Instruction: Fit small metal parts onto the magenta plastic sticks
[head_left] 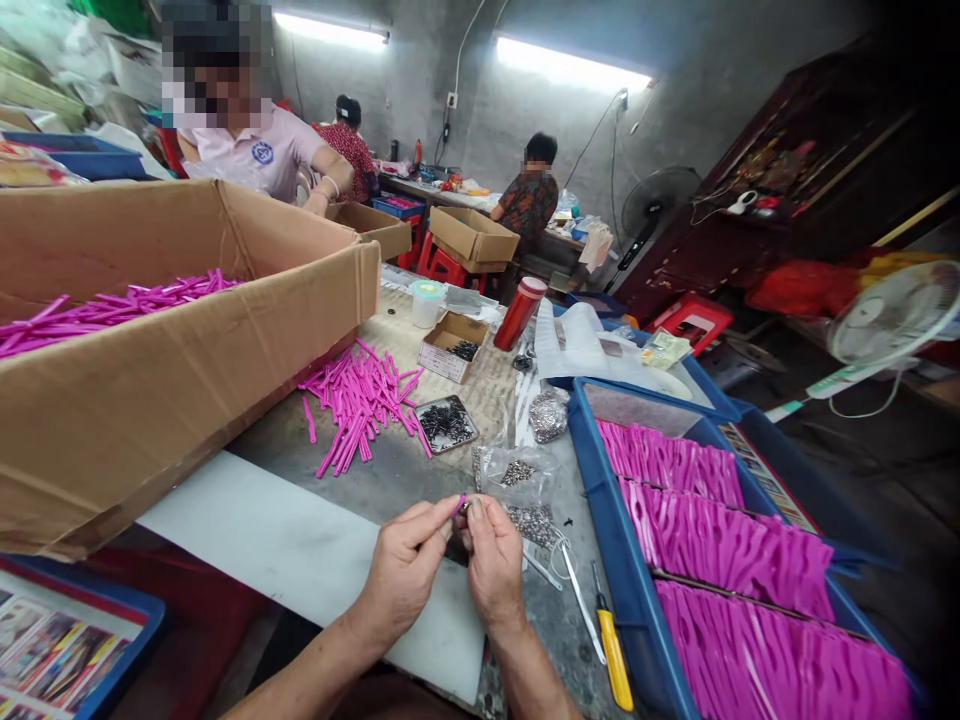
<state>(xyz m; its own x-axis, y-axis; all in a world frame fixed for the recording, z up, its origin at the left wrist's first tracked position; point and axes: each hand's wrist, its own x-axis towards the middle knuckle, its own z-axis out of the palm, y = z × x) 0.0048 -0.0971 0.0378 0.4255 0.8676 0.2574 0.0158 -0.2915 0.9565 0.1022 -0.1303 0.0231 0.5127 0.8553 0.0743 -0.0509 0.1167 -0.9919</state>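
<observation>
My left hand (409, 560) pinches a small magenta plastic piece (458, 506), most of it hidden by my fingers. Right against it, my right hand (491, 560) is closed in a pinch at the piece's end, where something tiny and dark shows that I cannot make out. Beyond my hands lies a loose pile of magenta plastic strips (364, 400). Beside the pile sits a square tray (472, 432) of small black parts. Clear bags of small metal parts (517, 470) lie just past my fingertips.
A large cardboard box (187, 400) with magenta strips stands left. On the right, a blue crate (600, 530) holds rows of magenta pieces. A yellow-handled screwdriver (613, 650), a red flask (520, 313) and a small carton (452, 347) are on the table. Several people sit farther back.
</observation>
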